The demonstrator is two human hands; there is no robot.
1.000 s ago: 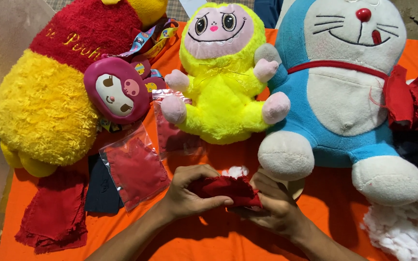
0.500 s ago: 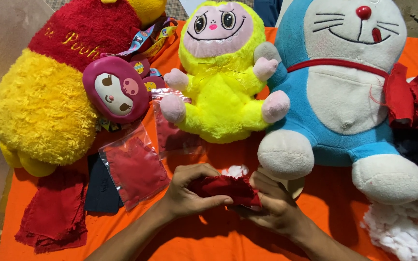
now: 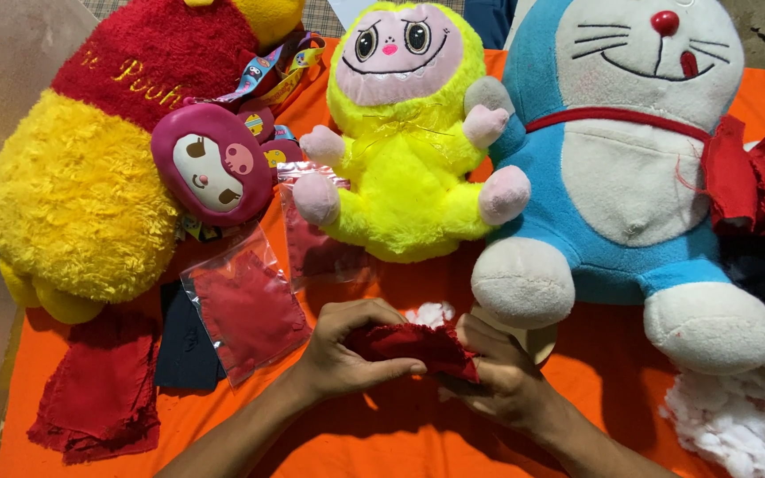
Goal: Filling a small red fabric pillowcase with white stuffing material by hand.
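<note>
Left hand (image 3: 343,358) and right hand (image 3: 502,381), fingers closed on red cloth (image 3: 413,343) between them, over orange sheet (image 3: 382,443). White stuffing (image 3: 431,312) just behind; yellow plush (image 3: 405,150) and blue plush (image 3: 622,168) beyond.

left hand (image 3: 347,354): near centre, fingers curled, pinching shut
right hand (image 3: 498,376): just right of it, fingers bent, gripping
forearms: both angle in from the near edge
</note>
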